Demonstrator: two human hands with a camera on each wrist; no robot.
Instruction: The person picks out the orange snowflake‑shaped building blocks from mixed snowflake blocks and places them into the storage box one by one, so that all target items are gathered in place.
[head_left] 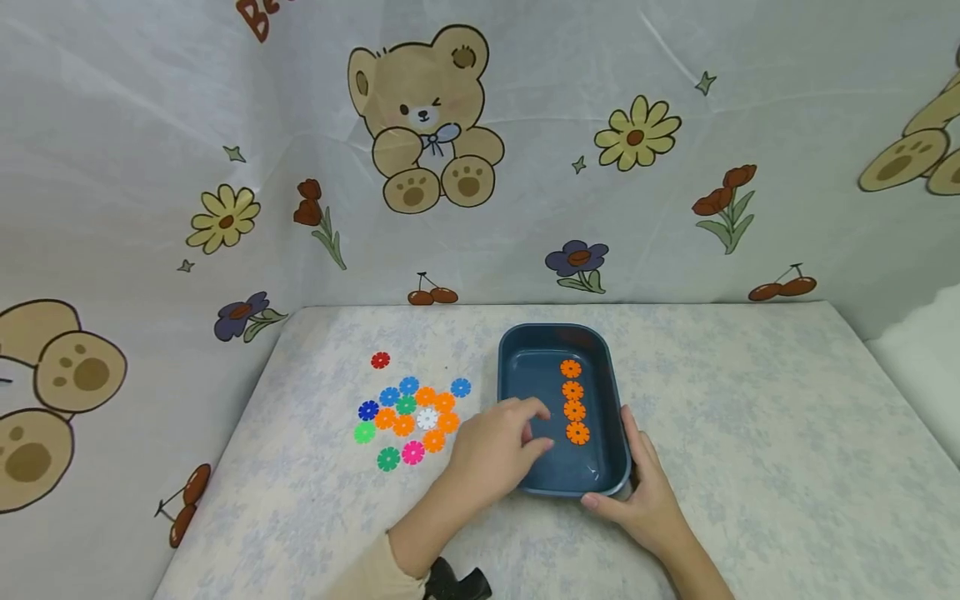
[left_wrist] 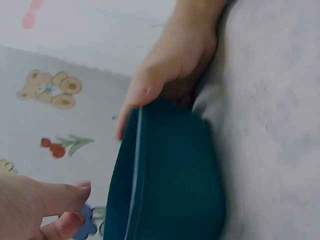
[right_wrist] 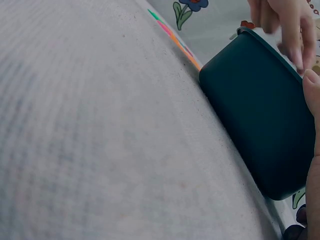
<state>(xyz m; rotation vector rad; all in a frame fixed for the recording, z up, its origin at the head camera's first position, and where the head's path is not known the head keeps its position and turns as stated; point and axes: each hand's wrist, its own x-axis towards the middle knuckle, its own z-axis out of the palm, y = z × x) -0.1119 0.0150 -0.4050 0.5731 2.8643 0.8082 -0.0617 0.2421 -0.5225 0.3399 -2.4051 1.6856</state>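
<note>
A dark blue rectangular tray [head_left: 536, 475] stands on the table, with several orange flower-shaped discs [head_left: 574, 410] in a line along its right half. My right hand [head_left: 648, 500] grips the tray's near right corner, thumb at the near rim and fingers along the right side. Over the tray's left part is my left hand [head_left: 498, 442], its thumb and index finger bent and apart, with nothing visible between them. In the left wrist view, the left hand [left_wrist: 45, 205] is beside the rim and partly cut off. The right wrist view shows the tray's outer wall [right_wrist: 260, 115].
Left of the tray lie loose flower-shaped discs in several colours, among them a white disc [head_left: 427, 418], a pink disc [head_left: 413, 452] and a red disc [head_left: 380, 360] farther back. A patterned cloth [head_left: 525, 250] hangs behind the table [head_left: 750, 400].
</note>
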